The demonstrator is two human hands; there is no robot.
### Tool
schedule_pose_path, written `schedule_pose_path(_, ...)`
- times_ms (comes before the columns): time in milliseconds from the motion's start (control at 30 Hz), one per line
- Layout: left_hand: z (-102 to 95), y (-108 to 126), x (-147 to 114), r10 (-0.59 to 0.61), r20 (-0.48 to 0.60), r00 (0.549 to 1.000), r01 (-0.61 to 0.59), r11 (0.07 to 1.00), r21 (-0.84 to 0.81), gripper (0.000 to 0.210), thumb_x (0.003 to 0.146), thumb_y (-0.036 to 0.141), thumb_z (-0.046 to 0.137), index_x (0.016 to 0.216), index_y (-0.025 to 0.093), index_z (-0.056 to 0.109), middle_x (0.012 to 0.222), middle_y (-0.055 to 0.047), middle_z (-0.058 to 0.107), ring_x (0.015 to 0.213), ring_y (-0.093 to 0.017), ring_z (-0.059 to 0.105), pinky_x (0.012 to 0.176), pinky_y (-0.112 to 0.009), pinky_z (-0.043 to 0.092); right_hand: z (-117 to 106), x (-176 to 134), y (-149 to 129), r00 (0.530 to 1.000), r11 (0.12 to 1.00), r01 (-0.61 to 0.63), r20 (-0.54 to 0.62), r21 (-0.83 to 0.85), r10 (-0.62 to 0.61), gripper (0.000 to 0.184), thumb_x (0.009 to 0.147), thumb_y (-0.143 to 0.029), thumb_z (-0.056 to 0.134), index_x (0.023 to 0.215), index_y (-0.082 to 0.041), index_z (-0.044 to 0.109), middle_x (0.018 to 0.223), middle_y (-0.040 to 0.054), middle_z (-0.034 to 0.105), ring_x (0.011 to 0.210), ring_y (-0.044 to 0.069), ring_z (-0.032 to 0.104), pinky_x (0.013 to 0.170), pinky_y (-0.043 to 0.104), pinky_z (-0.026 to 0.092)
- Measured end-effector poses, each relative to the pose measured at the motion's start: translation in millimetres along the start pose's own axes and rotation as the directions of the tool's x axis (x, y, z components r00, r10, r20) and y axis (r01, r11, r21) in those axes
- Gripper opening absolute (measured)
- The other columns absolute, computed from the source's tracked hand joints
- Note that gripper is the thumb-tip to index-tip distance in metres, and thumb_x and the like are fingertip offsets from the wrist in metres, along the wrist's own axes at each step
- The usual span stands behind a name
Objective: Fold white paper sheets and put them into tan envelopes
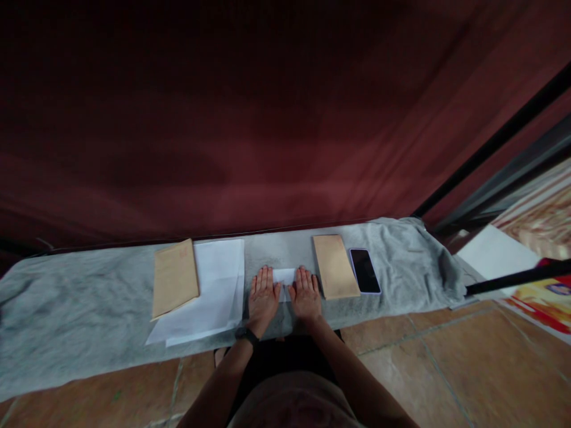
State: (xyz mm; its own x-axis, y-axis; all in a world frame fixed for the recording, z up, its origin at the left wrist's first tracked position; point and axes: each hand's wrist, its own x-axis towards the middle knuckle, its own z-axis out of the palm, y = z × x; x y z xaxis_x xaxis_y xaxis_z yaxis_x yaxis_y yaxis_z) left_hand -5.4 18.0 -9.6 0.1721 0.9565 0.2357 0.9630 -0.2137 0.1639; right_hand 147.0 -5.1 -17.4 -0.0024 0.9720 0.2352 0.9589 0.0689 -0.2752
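A small folded piece of white paper (284, 276) lies on the grey cloth in front of me. My left hand (264, 297) rests flat on its left side, fingers stretched out. On its right side my right hand (306, 295) lies flat too, fingers pointing away from me. Both hands cover the paper's ends, and only its middle strip shows between the thumbs. Left of my left hand are larger white paper sheets (218, 285), partly under a brown envelope (175, 278). Another brown envelope (336, 267) is just right of my right hand.
A phone (365, 271) lies against the right envelope. The grey cloth (80, 309) covers a long narrow surface, rumpled at both ends. Behind it rises a dark red wall (250, 148). Black bars (495, 137) and printed boards (548, 297) stand at the right.
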Motion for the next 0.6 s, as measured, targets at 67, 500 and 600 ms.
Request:
schedule_pose_path(67, -0.1, 0.5, -0.7, -0.016, -0.014, 1.000, 0.016, 1.000, 0.003, 0.060, 0.101, 0.035, 0.030, 0.154, 0.006, 0.032, 0.156, -0.018, 0.042, 0.149, -0.028, 0.032, 0.121, -0.049, 0.028, 0.1, -2.3, 2.2, 1.000, 1.000, -0.008, -0.015, -0.002, 0.008, 0.060, 0.106, -0.041, 0.031, 0.154, -0.006, 0.035, 0.156, 0.0181, 0.040, 0.146, 0.031, 0.036, 0.119, 0.050, 0.024)
schedule_pose_path(500, 6.7, -0.8, -2.2, -0.088, -0.105, 0.991, 0.087, 0.996, -0.015, 0.064, 0.102, 0.040, 0.029, 0.155, 0.003, 0.027, 0.157, -0.024, 0.038, 0.148, -0.033, 0.033, 0.118, -0.054, 0.031, -2.2, -5.4, 4.9, 1.000, 1.000, -0.009, -0.027, -0.001, 0.009, 0.060, 0.105, -0.040, 0.034, 0.155, -0.006, 0.033, 0.156, 0.0184, 0.042, 0.146, 0.030, 0.037, 0.118, 0.050, 0.026)
schedule_pose_path(600, 4.8, -1.7, -0.7, -0.096, -0.101, 0.990, 0.095, 0.995, -0.012, 0.063, 0.103, 0.039, 0.029, 0.154, 0.002, 0.030, 0.156, -0.024, 0.039, 0.148, -0.033, 0.033, 0.118, -0.053, 0.032, -2.0, -5.9, 4.8, 0.999, 1.000, -0.007, -0.043, 0.007, 0.007, 0.060, 0.105, -0.040, 0.033, 0.155, -0.007, 0.033, 0.155, 0.0181, 0.043, 0.145, 0.031, 0.038, 0.118, 0.050, 0.026)
